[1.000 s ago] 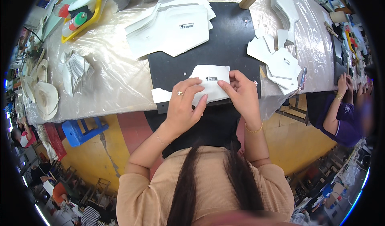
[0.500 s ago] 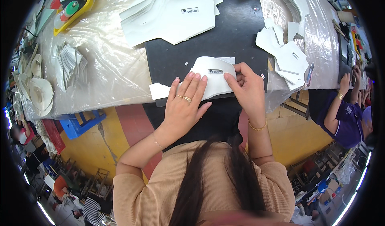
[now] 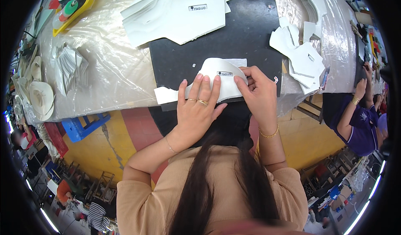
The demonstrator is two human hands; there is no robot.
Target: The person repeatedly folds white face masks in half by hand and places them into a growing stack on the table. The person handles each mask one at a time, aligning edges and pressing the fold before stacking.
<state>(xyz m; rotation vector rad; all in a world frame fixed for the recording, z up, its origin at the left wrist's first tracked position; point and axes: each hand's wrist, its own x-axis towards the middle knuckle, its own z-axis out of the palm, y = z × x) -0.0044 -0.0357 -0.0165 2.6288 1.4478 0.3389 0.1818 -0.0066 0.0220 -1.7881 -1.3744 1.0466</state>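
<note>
A white shoe-upper-like cut piece with a small dark printed label lies near the front edge of a black mat, its upper right side curling up. My left hand rests flat on the piece's left part, fingers stretched and slightly spread. At the piece's right edge, my right hand pinches it between thumb and forefinger, the other fingers curled in. The fingertips behind the edge are partly hidden. From under my left hand a white flap sticks out to the left.
Beyond the piece lies a stack of larger white cut pieces. More white pieces lie at the right, a bundle at the left. A green-capped bottle sits in a yellow tray. Another person is at the right.
My left hand has shifted slightly to the right on the white piece, and its fingers are a bit straighter. My right hand keeps its pinch at the edge.
</note>
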